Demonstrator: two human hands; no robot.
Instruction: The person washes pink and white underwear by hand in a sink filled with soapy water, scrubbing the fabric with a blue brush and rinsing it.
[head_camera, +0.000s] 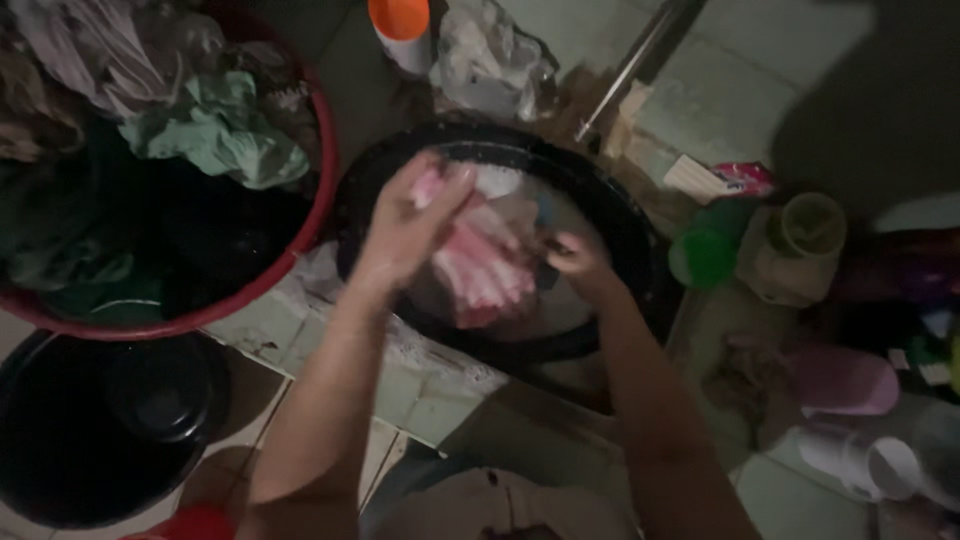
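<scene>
laundry fills the red tub (318, 215) at the far left, a heap of dark cloth with a pale green garment (222, 130) lying on top. below it a black bucket (60, 440) stands on the tiled floor (420, 390), apart from the tub.

moving right, the left hand (410, 225) is closed around the upper end of a pink and white striped cloth (480, 265), fingers curled tight over a bunched fold. the cloth hangs and lies inside the black basin (625, 235), which sits on the tiles just beside the red tub. the basin's inside looks wet and pale, though the light is too dim to tell how much water it holds. the right hand (578, 258) pinches the cloth's other edge low in the basin, fingers shut on it. motion blur softens both hands.

judging from this, the step in hand is the scrubbing of the striped cloth between the two hands over the basin. the next move would call for a firm hold at both ends, with the fabric kept above the basin so that nothing slips over the rim onto the floor.

further right stand an orange-capped white bottle (402, 30) at the top, a crumpled plastic bag (490, 60), a green bottle (705, 250) lying near the basin's rim, and pink and pale containers (845, 380) at the far right.
</scene>
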